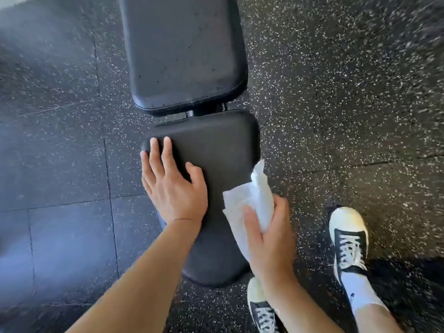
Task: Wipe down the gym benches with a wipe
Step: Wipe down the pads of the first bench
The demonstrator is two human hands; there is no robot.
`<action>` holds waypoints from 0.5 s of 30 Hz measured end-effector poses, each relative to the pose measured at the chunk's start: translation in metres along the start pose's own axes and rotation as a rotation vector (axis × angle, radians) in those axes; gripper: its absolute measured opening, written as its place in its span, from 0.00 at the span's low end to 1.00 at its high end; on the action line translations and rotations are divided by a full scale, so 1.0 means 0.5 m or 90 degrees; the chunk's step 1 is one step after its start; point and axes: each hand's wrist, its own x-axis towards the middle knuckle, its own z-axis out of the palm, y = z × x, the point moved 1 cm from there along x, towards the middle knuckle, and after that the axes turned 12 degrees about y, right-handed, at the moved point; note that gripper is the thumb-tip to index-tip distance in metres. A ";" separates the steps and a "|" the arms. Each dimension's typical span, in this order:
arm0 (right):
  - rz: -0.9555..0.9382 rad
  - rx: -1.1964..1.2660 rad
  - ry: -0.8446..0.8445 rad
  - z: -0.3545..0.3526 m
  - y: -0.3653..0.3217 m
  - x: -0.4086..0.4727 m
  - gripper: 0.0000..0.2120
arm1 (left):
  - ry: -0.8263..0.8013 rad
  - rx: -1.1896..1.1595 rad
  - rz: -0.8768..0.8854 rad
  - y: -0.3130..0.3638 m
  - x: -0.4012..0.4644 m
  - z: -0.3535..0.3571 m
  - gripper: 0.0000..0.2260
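A black padded gym bench runs up the middle of the view, with a seat pad (223, 145) near me and a longer back pad (182, 49) beyond a narrow gap. My left hand (171, 181) rests flat on the left side of the seat pad, fingers spread and straight. My right hand (269, 234) grips a crumpled white wipe (254, 195) at the right edge of the seat pad. Part of the wipe sticks up past my fingers.
Black rubber floor tiles with white speckles (336, 104) surround the bench. My two feet in black-and-white sneakers stand to the right of the seat, one (348, 239) farther right and one (260, 306) close to the bench's near end.
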 end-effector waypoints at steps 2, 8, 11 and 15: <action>0.031 0.008 -0.014 -0.008 0.015 -0.013 0.15 | 0.006 0.005 0.000 0.007 -0.002 0.002 0.30; 0.066 0.072 0.031 0.068 -0.035 0.173 0.10 | 0.017 0.030 0.011 0.007 -0.002 0.010 0.30; 0.111 0.112 0.056 0.118 -0.073 0.289 0.13 | 0.027 0.035 0.014 0.006 -0.003 0.012 0.31; 0.116 0.145 0.066 0.114 -0.068 0.265 0.14 | 0.014 0.037 0.017 0.007 -0.001 0.012 0.31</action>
